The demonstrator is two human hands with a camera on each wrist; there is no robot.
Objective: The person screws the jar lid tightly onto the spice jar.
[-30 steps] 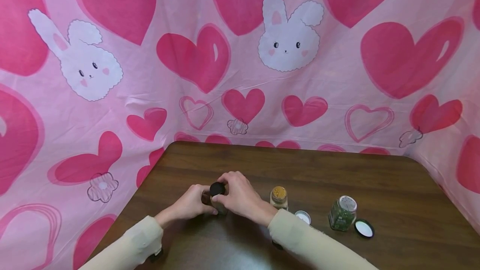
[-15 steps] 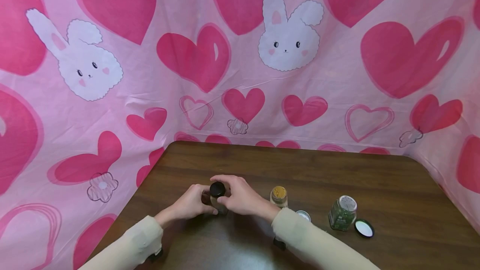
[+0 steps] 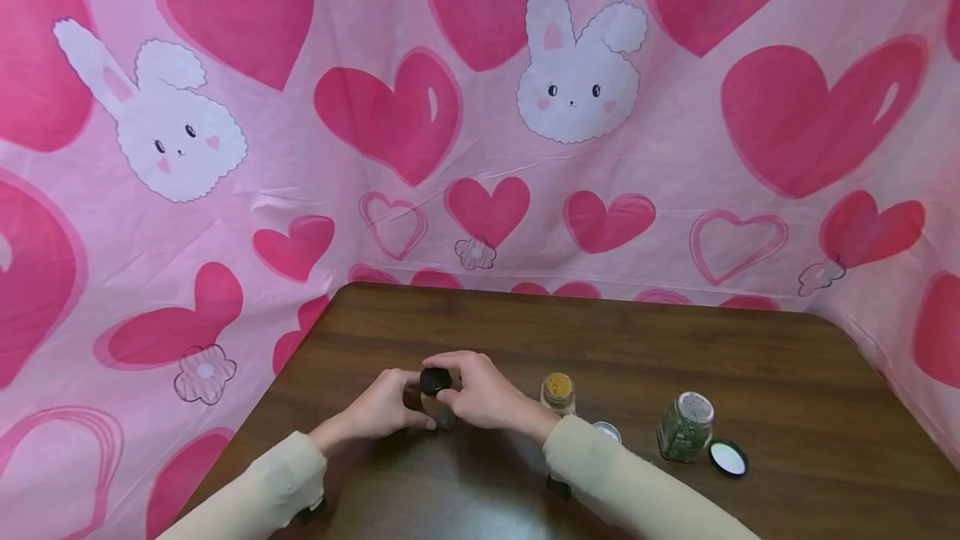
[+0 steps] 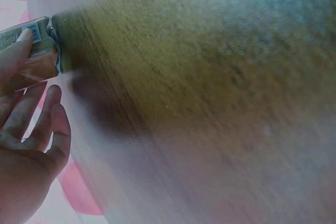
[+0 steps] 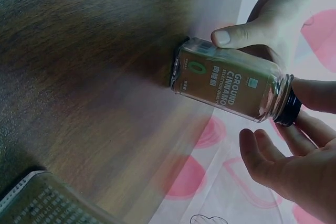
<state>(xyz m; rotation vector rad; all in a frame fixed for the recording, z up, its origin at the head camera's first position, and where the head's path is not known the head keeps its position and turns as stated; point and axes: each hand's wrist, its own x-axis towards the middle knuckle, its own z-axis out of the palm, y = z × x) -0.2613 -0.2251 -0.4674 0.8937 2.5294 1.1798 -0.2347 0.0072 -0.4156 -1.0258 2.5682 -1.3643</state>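
Observation:
A clear spice jar (image 5: 226, 80) labelled ground cinnamon, filled with brown powder, stands upright on the table. My left hand (image 3: 378, 408) grips its body from the left, thumb along the near side; the left wrist view shows a barcode on the jar (image 4: 44, 61) beside that thumb. On its top is a black cap (image 3: 435, 379). With thumb and fingers my right hand (image 3: 486, 390) pinches this cap, the thumb on its near right side. The right wrist view shows the cap (image 5: 290, 108) at the glass neck, the ring and little fingers held away from it.
Right of my hands stands a jar of yellow-orange powder (image 3: 558, 390), uncapped, with a lid (image 3: 607, 432) lying partly behind my right sleeve. Farther right are a jar of green herbs (image 3: 685, 427) and its upturned black-rimmed lid (image 3: 728, 457). A pink heart-patterned cloth (image 3: 480, 148) hangs around the table.
My right hand has shifted slightly right and its fingers have moved round the cap, uncovering more of it. My left hand and the jar have stayed in place.

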